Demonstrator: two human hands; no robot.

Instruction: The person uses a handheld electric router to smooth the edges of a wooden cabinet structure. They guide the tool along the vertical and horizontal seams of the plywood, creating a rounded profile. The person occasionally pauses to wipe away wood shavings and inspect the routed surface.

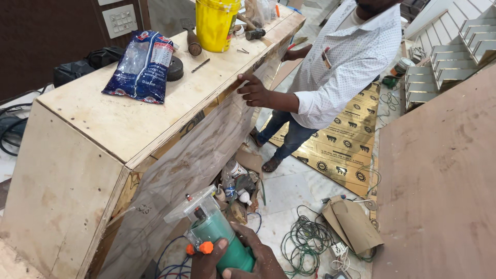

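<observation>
**Trimmer raised at the cabinet face, sheet held in place**

The person's right hand (243, 258) grips a green handheld trimmer (214, 232), fingers (258, 253) clenched around its body, with the clear square base plate pointing up toward the plywood cabinet (93, 144). The left hand is out of view, so its state cannot be told. The trimmer sits low, near the bottom edge of the view, just in front of a pale laminate sheet (191, 155) that leans against the cabinet's long front face.

A co-worker's hand (254, 89) presses on the top edge of the cabinet where the sheet meets it, steadying that end. The sheet looks laid on but loose at its lower part; by appearance, the edge work has not begun, since the tool is not yet touching the sheet.

On the top surface lie a blue bag (142, 64) and a yellow bucket (216, 23). Green wire coils (305, 240) lie on the floor.
</observation>
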